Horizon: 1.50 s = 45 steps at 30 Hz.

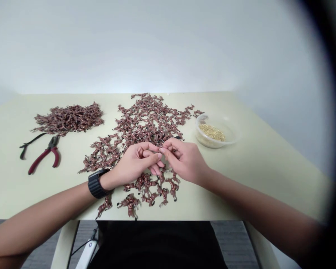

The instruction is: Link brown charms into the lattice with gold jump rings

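Fingertips of my left hand point(147, 158) and my right hand point(183, 158) meet over the middle of the table. Each has its thumb and forefinger pinched together; whatever is between them is too small to make out. Under and around them spread many small brown figures point(148, 127) with black tips, shaped like four-legged animals. Nearest the front edge, a few loose figures point(129, 203) lie apart from the rest. A short dark tip point(177, 137) shows just behind my right hand, mostly hidden. On my left wrist is a black watch band point(98, 184).
A denser heap of the same figures point(70, 117) lies at the left. In front of it are red-handled pliers point(49, 153) and a thin black tool point(30, 144). At the right stands a clear round tub point(231, 140) holding small gold-coloured pieces point(212, 132). A wall borders the table's back.
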Tool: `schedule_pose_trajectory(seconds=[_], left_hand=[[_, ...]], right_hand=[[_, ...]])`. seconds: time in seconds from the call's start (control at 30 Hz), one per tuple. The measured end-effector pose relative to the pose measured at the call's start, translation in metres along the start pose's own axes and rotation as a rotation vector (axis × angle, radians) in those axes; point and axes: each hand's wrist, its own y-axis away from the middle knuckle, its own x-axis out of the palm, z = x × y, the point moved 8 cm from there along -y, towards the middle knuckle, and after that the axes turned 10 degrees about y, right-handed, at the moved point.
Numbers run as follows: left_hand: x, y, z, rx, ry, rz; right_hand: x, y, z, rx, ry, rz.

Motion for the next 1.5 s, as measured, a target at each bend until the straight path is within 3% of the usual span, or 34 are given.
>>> schedule_pose_trajectory(seconds=[0.07, 0.27, 0.43, 0.53, 0.63, 0.77, 0.87, 0.93, 1.0, 1.17, 1.3, 1.4, 1.5], left_hand=[[-0.001, 0.000, 0.000, 0.015, -0.011, -0.021], [-0.002, 0.001, -0.002, 0.069, -0.099, -0.046], [0.000, 0.005, -0.010, 0.177, -0.261, -0.046], [-0.001, 0.004, -0.010, 0.158, -0.217, -0.043], [-0.003, 0.000, -0.004, 0.062, -0.092, -0.035], [-0.003, -0.001, 0.000, -0.027, -0.022, -0.024], [-0.002, 0.000, 0.001, -0.030, 0.001, -0.024], [-0.002, 0.000, 0.001, -0.011, 0.009, -0.025], [-0.002, 0.000, 0.000, 0.020, 0.003, -0.026], [-0.002, 0.000, -0.001, 0.087, -0.046, -0.022], [-0.001, 0.003, -0.006, 0.175, -0.207, -0.014], [-0.002, 0.004, -0.011, 0.198, -0.214, -0.019], [-0.003, 0.002, -0.012, 0.137, -0.100, -0.017]], right_hand=[[0.005, 0.002, -0.005, 0.108, -0.091, 0.034], [0.016, 0.004, -0.012, 0.258, -0.366, 0.127], [0.033, 0.005, -0.017, 0.440, -0.793, 0.328], [0.036, 0.006, -0.015, 0.454, -0.865, 0.401], [0.022, 0.001, -0.016, 0.305, -0.559, 0.266], [0.001, -0.003, 0.005, -0.132, -0.001, 0.026], [0.002, 0.001, 0.017, -0.318, 0.150, -0.025], [0.004, 0.000, 0.013, -0.237, 0.118, -0.021], [0.005, -0.001, 0.004, -0.057, -0.005, 0.002], [0.026, 0.002, -0.013, 0.323, -0.579, 0.176], [0.043, 0.006, -0.018, 0.560, -1.014, 0.334], [0.041, 0.006, -0.014, 0.534, -1.002, 0.413], [0.017, 0.000, -0.012, 0.327, -0.605, 0.273]])
